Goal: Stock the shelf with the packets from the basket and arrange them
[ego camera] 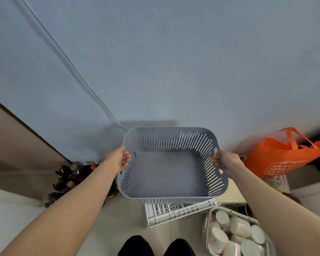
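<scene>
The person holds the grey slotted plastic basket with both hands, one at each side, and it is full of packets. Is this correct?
Not fully. In the head view the left hand and the right hand do hold the grey slotted plastic basket, one at each side, but it is empty: its floor is bare.

No text can be read. The orange bag (262, 154) at 3 o'clock carries a white print with a grid of small marks, but it is too blurred to read.
</scene>
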